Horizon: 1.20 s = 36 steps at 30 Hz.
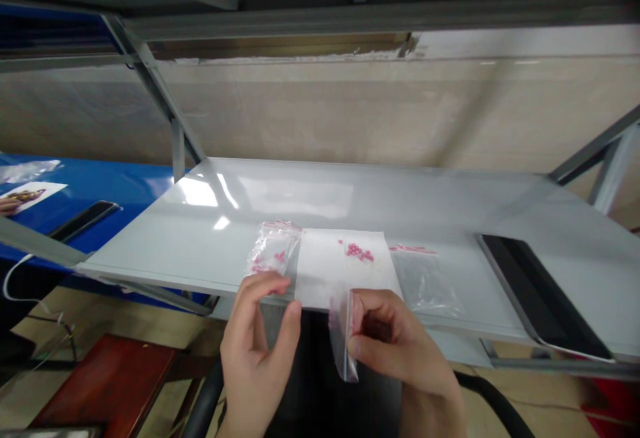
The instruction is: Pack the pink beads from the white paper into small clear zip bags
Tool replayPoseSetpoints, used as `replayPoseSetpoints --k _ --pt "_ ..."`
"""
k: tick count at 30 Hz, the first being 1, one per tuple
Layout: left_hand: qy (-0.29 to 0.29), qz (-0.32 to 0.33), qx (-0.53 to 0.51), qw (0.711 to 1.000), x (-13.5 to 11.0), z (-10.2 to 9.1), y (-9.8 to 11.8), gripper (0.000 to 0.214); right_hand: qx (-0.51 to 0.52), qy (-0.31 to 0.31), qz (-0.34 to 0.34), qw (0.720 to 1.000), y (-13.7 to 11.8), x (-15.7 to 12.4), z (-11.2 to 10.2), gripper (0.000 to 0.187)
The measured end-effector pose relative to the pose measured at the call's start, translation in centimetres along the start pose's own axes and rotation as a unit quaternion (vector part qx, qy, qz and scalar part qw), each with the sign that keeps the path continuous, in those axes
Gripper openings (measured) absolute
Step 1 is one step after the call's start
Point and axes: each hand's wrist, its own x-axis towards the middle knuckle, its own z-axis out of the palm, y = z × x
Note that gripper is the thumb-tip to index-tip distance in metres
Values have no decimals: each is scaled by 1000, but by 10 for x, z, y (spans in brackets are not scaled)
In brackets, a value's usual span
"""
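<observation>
My right hand (400,345) pinches a small clear zip bag (343,338) by its edge, in front of the table's near edge. What the bag holds, if anything, is too blurred to make out. To its left, my left hand (263,351) is held with thumb and fingers apart and nothing between them. Beyond both hands lies a white sheet of paper (323,261) with a cluster of small pink beads (359,251) on it. Another clear zip bag (273,245) with several pink beads inside lies at the sheet's left edge, just past my left fingertips.
A flat clear zip bag (430,281) lies right of the paper. Farther right is a dark phone or tablet (543,295) on the grey table (425,198). A metal frame post (160,91) rises at the left, before a blue table (135,181) where another person's hand (7,207) shows.
</observation>
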Motion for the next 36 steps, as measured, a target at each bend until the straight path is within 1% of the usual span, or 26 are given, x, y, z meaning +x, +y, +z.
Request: replayPoseSetpoints --k 1,2,4,5,6,7,10,12,17,20,23,26,29,31,32,34,35,36 --pt "-44 -3 -4 999 -2 -2 5 7 -4 1 9 1000 0 0 3 34" --pt "-97 -10 -12 995 -3 -3 10 4 -11 -2 17 1000 0 0 6 35" --pt "-204 -21 -22 978 -5 -3 18 20 -15 -8 33 999 0 0 10 37" --pt "-242 -25 -19 970 -5 -1 21 26 -11 -14 40 999 1 0 11 38" --pt "-266 -28 -11 963 -5 1 22 30 -5 -23 47 999 2 0 12 39" --pt "-279 -30 -2 960 -5 3 23 33 -1 -32 50 998 2 -1 13 39" --pt "-287 -36 9 957 -5 7 23 40 -19 -54 46 997 3 -3 13 33" --pt "-294 -49 5 954 -4 6 21 40 -29 -58 49 997 3 -4 12 31" --pt "-330 -72 -2 941 -3 0 19 40 7 -55 61 997 0 -4 8 31" --pt "-332 -66 -5 941 -2 -1 21 39 -51 -29 52 997 -5 -5 8 27" --pt "-304 -31 16 952 -1 3 21 32 -154 19 27 988 -9 -7 13 24" --pt "-262 34 72 962 -1 6 21 30 -237 68 1 969 -12 -9 21 22" --pt "-203 89 131 966 -1 6 20 29 -322 142 -26 936 -13 -11 28 24" --pt "-162 109 157 968 -1 4 19 31 -357 179 -41 916 -15 -13 30 24" --pt "-153 115 157 969 -1 2 19 31 -360 185 -44 913 -17 -13 30 24" --pt "-156 121 122 973 -1 0 18 26 -345 176 -39 921 -20 -15 30 23" --pt "-167 123 100 973 -1 -1 18 20 -334 166 -33 927 -21 -15 29 22" --pt "-187 124 87 971 -1 -2 17 23 -324 157 -27 933 -22 -16 29 20"
